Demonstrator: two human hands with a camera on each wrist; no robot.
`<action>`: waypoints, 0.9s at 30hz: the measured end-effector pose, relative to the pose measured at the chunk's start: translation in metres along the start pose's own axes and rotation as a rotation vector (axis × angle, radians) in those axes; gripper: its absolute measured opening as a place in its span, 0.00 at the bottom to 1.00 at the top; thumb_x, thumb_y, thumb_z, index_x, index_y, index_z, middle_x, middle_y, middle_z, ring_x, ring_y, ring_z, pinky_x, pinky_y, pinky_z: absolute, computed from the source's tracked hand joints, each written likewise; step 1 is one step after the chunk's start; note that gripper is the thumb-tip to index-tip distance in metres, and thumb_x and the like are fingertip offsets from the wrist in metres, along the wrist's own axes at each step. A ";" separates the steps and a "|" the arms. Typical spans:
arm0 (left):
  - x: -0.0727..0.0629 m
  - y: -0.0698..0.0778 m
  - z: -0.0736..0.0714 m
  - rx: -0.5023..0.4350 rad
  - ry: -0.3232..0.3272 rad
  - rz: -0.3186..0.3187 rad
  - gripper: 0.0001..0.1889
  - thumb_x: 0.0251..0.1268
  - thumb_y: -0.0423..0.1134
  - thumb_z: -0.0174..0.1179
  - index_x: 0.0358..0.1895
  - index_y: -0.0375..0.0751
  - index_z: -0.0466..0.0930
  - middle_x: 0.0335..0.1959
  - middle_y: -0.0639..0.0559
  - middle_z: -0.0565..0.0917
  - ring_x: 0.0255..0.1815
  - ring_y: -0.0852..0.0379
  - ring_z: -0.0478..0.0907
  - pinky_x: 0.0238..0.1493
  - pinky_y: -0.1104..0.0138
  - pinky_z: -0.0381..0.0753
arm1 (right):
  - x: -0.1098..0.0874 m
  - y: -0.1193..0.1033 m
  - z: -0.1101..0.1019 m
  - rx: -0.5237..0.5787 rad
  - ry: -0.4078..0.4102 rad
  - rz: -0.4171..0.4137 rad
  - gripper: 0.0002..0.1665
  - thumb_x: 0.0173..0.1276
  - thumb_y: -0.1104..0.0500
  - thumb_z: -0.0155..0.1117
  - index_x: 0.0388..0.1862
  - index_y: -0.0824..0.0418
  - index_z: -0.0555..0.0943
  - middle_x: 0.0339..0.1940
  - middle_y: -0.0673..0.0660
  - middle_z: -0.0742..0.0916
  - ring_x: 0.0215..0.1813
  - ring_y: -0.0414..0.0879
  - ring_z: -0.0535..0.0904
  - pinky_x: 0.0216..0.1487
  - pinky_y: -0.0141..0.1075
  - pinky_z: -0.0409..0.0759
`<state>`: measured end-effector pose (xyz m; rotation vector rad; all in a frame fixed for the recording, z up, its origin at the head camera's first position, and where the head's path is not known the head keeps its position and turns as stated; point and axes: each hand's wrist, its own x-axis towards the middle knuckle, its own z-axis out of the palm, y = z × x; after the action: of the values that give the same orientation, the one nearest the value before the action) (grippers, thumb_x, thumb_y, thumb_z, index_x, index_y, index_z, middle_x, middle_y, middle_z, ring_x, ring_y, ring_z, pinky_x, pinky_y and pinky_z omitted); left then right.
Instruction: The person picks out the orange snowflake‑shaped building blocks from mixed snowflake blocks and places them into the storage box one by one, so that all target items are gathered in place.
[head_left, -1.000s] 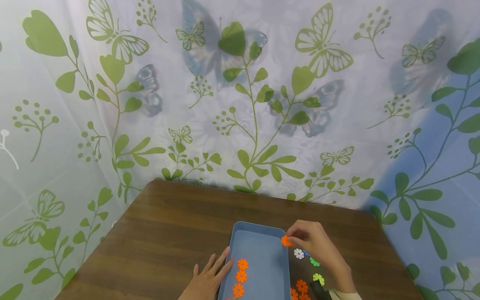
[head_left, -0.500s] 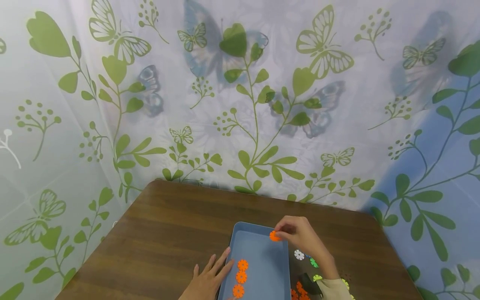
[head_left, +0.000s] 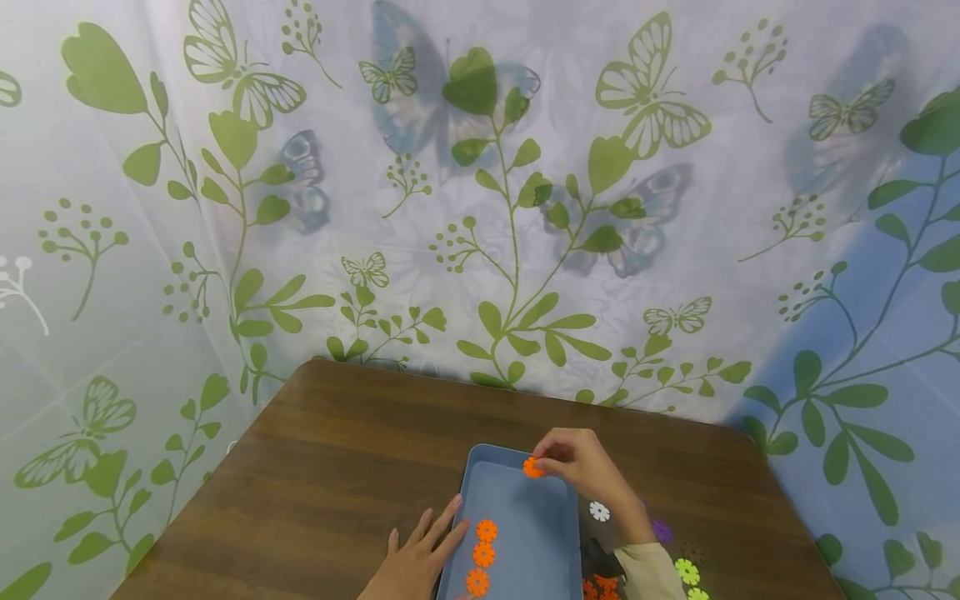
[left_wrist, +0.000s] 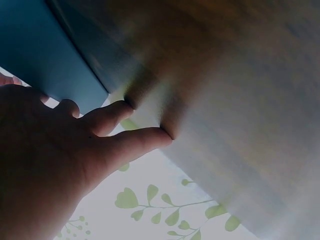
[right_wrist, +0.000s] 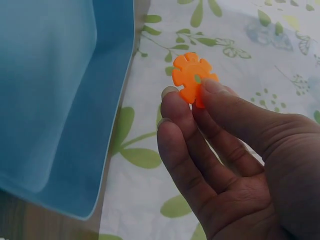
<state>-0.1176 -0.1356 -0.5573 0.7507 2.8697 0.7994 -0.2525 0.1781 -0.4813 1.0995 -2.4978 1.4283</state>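
Note:
My right hand [head_left: 581,467] pinches an orange notched disc [head_left: 533,467] between thumb and fingers, over the far end of a blue-grey tray [head_left: 517,508]. The right wrist view shows the disc [right_wrist: 189,75] as flower-shaped with a small centre hole. Fingers spread, my left hand [head_left: 412,562] rests against the tray's left side, some fingertips on its rim. In the left wrist view, the thumb and a finger of that hand [left_wrist: 75,140] reach past the tray's edge [left_wrist: 80,65]. Inside the tray, three orange discs [head_left: 483,554] stand in a line along the left side.
Right of the tray lie loose discs: a white one [head_left: 599,511], a purple one [head_left: 662,531], yellow-green ones [head_left: 686,572] and several orange ones [head_left: 600,588], partly hidden by the right forearm. The brown wooden table [head_left: 337,450] meets a patterned curtain [head_left: 420,317] at the back.
My right hand has carried the orange disc leftward from the tray's right rim to over its far end. The left hand and the three discs in the tray have stayed put.

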 end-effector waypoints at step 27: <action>0.001 0.002 -0.001 0.020 -0.025 -0.017 0.45 0.74 0.72 0.58 0.84 0.49 0.66 0.91 0.60 0.51 0.77 0.23 0.68 0.55 0.14 0.65 | 0.014 0.014 0.021 0.007 -0.070 0.095 0.04 0.69 0.72 0.75 0.38 0.64 0.90 0.35 0.57 0.93 0.32 0.51 0.91 0.37 0.36 0.89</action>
<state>-0.1175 -0.1345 -0.5550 0.7316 2.8625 0.7546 -0.2657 0.1587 -0.4984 1.0639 -2.6286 1.4465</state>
